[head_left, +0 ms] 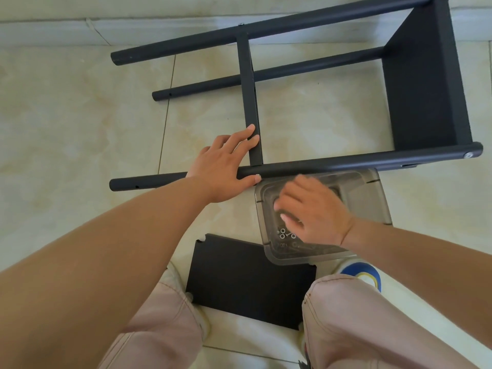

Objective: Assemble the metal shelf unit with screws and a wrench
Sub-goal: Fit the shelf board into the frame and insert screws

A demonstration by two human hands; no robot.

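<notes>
The black metal shelf unit (415,83) lies on its side on the tiled floor, its round poles pointing left. My left hand (226,161) rests flat where a thin shelf panel (250,102) meets the near pole (346,162), fingers straight on the panel, thumb against the pole. My right hand (314,209) reaches into a clear plastic box (372,198) just below that pole, fingers blurred and bent down over the silver screws (286,234); I cannot tell if it holds one. A loose black shelf panel (247,280) lies between my knees.
A pale skirting ledge (159,27) runs along the wall behind the shelf. My knees in pink trousers (354,320) and a white shoe with blue trim (364,272) fill the bottom. Bare tiles (66,115) spread to the left.
</notes>
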